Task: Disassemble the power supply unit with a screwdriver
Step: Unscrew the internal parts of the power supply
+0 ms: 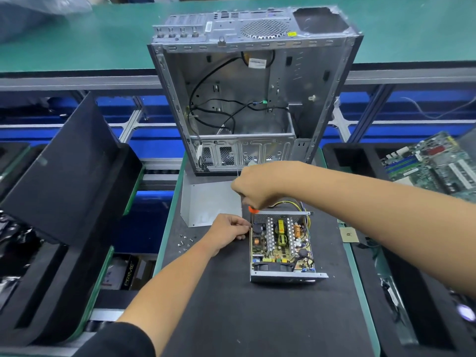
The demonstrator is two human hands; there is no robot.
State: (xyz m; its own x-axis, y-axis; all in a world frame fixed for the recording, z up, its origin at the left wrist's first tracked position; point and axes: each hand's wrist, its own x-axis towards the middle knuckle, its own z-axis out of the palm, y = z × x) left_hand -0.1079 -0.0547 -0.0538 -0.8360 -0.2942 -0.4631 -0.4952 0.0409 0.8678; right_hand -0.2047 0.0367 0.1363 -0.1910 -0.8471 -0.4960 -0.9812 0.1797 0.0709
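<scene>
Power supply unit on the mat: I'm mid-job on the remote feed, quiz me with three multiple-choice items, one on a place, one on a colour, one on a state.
1. Where do the loose screws lie?
A. on the black mat, left of the power supply unit
B. inside the computer case
C. on the motherboard

2. What colour shows on the screwdriver below the right hand?
A. blue
B. orange
C. white

3. What state is the power supply unit in?
A. cover on, closed
C. still mounted in the case
B. cover off, circuit board exposed

Answers: 1 A, the screws sit on the mat beside the left hand. 2 B, an orange bit pokes out under the fist. 3 B, coils and heat sinks show from above, and a grey metal cover lies beside the unit.
</scene>
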